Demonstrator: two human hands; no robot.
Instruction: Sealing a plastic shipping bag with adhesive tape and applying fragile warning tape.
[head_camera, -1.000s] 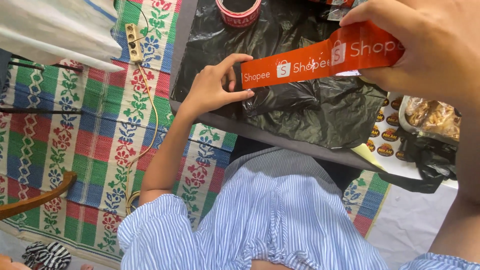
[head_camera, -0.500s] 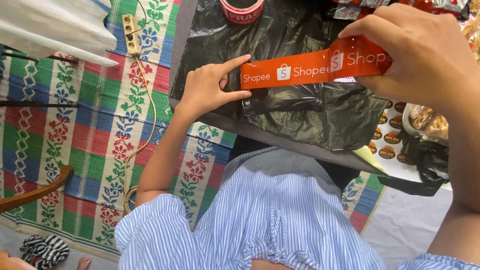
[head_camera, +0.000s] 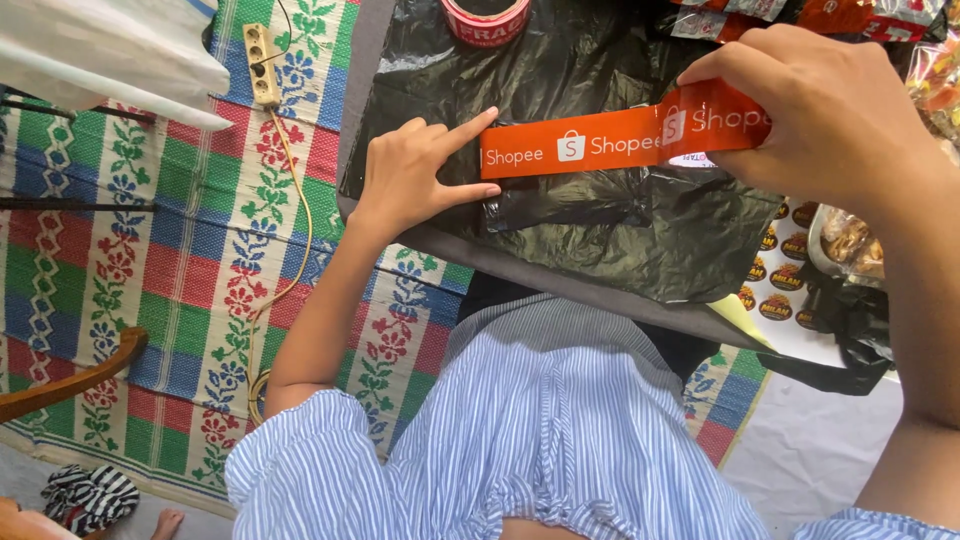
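A strip of orange packing tape (head_camera: 590, 145) with white printing stretches across a black plastic-wrapped parcel (head_camera: 600, 225) on a dark board. My left hand (head_camera: 415, 175) pinches the strip's free end between index finger and thumb, pressing it toward the black plastic. My right hand (head_camera: 810, 110) grips the other end, where the tape roll is hidden under my fingers. The strip lies close to the parcel's top.
A red-and-white tape roll (head_camera: 485, 18) lies at the board's far edge. A power strip (head_camera: 264, 65) with a yellow cord rests on the colourful woven mat (head_camera: 150, 270). Snack packets (head_camera: 845, 245) and a sheet of round stickers (head_camera: 775, 290) sit at the right. White cloth (head_camera: 100, 50) is upper left.
Both hands have lowered the orange strip toward the black parcel. The left index finger now extends along the strip's end. The view has shifted slightly.
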